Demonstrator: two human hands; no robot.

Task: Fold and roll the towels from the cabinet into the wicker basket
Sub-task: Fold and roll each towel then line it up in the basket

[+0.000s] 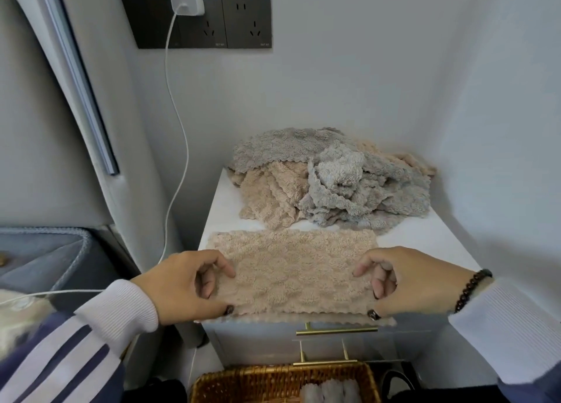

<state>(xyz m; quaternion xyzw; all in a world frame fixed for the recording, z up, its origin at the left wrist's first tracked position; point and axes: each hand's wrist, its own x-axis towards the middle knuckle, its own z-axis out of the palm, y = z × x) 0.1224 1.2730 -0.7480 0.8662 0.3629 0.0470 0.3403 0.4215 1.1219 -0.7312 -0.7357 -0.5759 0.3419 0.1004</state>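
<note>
On the cabinet top (425, 238), near the front edge: a beige towel (293, 273) folded flat into a strip, left hand (182, 284) and right hand (409, 281) pinching its two ends, fingers curled on the fabric. Below, in the wicker basket (243, 381), a few pale rolls (331, 392) already stowed. Behind, unfolded yet, a heap of grey and beige towels (334, 184); judging by that, well short of finished.
</note>
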